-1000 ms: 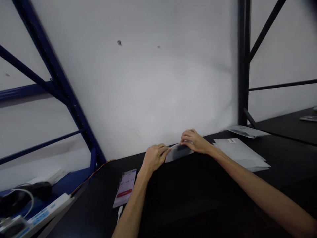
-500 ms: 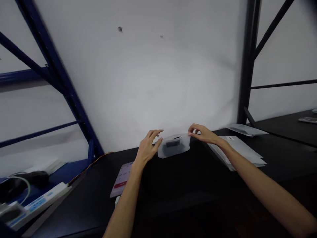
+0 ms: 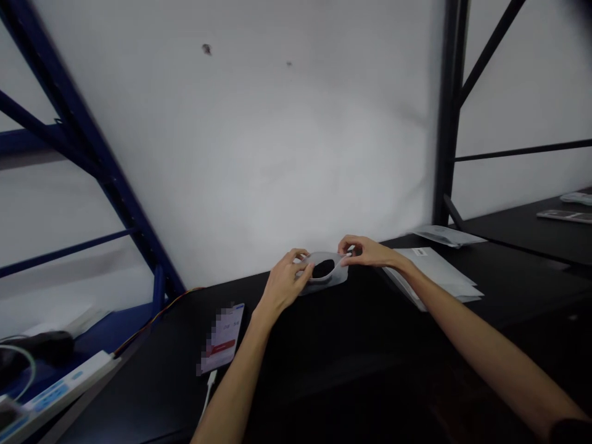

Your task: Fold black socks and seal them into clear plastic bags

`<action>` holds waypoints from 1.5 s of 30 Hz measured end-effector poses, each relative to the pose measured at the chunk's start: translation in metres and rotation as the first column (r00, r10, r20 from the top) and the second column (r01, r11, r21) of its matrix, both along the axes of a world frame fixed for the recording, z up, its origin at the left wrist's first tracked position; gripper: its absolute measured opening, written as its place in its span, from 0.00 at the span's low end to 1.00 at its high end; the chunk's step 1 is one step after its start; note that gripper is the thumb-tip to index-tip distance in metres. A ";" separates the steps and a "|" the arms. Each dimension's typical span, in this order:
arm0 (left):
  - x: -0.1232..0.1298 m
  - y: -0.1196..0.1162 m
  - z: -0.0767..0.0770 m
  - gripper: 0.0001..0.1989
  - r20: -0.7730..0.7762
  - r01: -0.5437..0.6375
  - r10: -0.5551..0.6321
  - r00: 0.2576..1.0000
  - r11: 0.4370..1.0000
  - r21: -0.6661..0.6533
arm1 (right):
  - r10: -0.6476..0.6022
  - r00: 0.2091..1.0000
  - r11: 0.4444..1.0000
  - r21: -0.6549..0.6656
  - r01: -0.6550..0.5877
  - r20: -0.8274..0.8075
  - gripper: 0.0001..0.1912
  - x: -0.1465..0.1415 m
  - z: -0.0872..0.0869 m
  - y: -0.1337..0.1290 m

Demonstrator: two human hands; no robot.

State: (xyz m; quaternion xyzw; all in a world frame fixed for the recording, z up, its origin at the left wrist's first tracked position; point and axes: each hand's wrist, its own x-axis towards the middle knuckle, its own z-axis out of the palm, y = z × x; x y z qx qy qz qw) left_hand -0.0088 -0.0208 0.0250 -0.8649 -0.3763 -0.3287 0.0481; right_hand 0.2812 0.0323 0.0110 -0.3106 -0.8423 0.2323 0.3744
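Note:
A translucent frosted bag (image 3: 330,282) is held up on the black table near the wall. Its mouth gapes wide, with a dark inside showing. My left hand (image 3: 289,277) grips the left edge of the mouth between thumb and fingers. At the right edge, my right hand (image 3: 358,251) pinches the rim. Whatever lies inside the bag cannot be made out. To the right of the bag, a stack of similar flat bags (image 3: 437,271) rests partly behind my right forearm.
A phone (image 3: 224,339) with a white cable lies left of my left forearm. Another flat bag (image 3: 446,235) is at the back right. A power strip (image 3: 69,385) sits at the lower left. Blue (image 3: 115,179) and black (image 3: 446,123) rack posts flank the white wall.
My left hand has moved from beside the bag onto its left edge. The bag's mouth has been pulled open from a narrow slit. The view has shifted slightly to the right.

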 end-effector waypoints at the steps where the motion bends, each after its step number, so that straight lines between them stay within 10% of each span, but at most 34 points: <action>1: 0.001 -0.001 0.001 0.20 -0.009 0.001 -0.001 1.000 1.000 -0.007 | 0.023 0.999 0.999 -0.037 -0.022 0.039 0.20 0.000 -0.002 0.001; 11: -0.004 0.014 -0.016 0.35 -0.214 -0.033 -0.004 0.977 0.985 -0.169 | 0.080 0.991 0.996 -0.052 -0.074 0.111 0.12 -0.022 -0.014 -0.002; 16: -0.002 0.013 -0.017 0.21 -0.272 -0.107 0.081 0.959 0.991 -0.081 | 0.086 0.993 0.995 -0.059 -0.081 0.084 0.14 -0.031 -0.008 -0.016; 25: -0.001 0.012 -0.003 0.17 0.180 0.230 -0.206 0.962 0.965 -0.125 | 0.008 1.000 0.998 0.064 -0.008 0.012 0.32 -0.029 -0.006 -0.020; 31: -0.001 0.026 -0.014 0.17 0.619 0.344 -0.189 0.762 0.929 -0.139 | -0.061 0.996 0.991 0.114 0.068 -0.060 0.23 -0.021 -0.006 -0.016; 36: 0.003 0.033 -0.017 0.26 0.915 0.451 -0.066 0.399 0.883 -0.133 | -0.209 0.968 0.956 0.180 0.232 -0.138 0.18 -0.009 -0.006 -0.007; 40: 0.006 0.029 -0.011 0.29 0.947 0.487 -0.065 0.313 0.867 -0.102 | -0.419 0.881 0.835 0.287 0.469 -0.221 0.20 0.012 0.010 -0.011; 45: 0.005 0.034 -0.014 0.26 0.939 0.470 -0.057 0.339 0.875 -0.117 | -0.730 0.642 0.479 0.494 0.726 -0.236 0.26 0.074 0.019 -0.043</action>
